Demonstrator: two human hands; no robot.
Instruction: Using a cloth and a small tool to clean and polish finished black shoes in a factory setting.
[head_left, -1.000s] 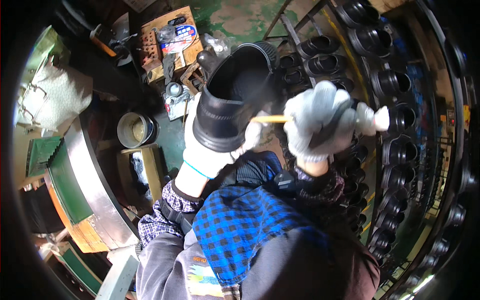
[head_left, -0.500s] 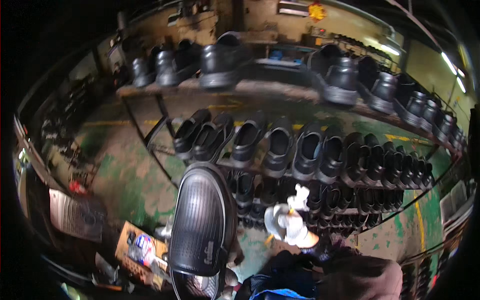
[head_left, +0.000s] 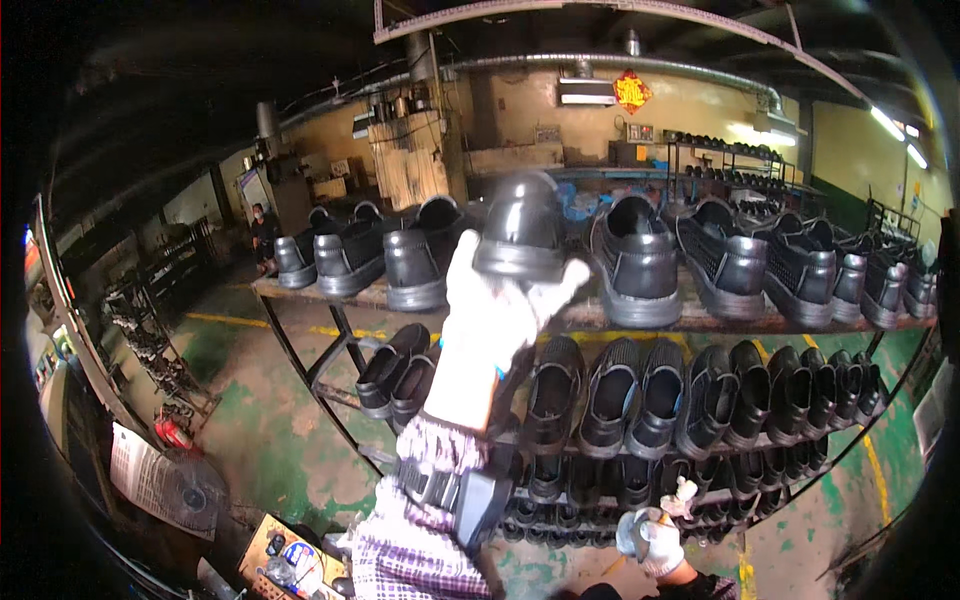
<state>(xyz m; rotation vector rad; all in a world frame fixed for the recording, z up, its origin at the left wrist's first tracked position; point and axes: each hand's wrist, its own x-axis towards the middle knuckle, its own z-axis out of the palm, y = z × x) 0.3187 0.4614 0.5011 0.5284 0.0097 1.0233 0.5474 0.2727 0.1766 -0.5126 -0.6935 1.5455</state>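
Presently, left hand (head_left: pixel 492 318): gloved, gripping a black shoe (head_left: pixel 522 228) around its heel end
Shoe: over the rack's top shelf (head_left: pixel 588 316), between other shoes (head_left: pixel 635 265); whether it touches the shelf, cannot tell
Right hand (head_left: pixel 656 546): low, gloved, curled around a thin stick (head_left: pixel 613 568)

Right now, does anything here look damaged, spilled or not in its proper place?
The green floor looks worn, its colour broken by bare patches beside the rack. Otherwise nothing stands out: the shoes on it stand in rows, and the left hand holds one black shoe near the top row.
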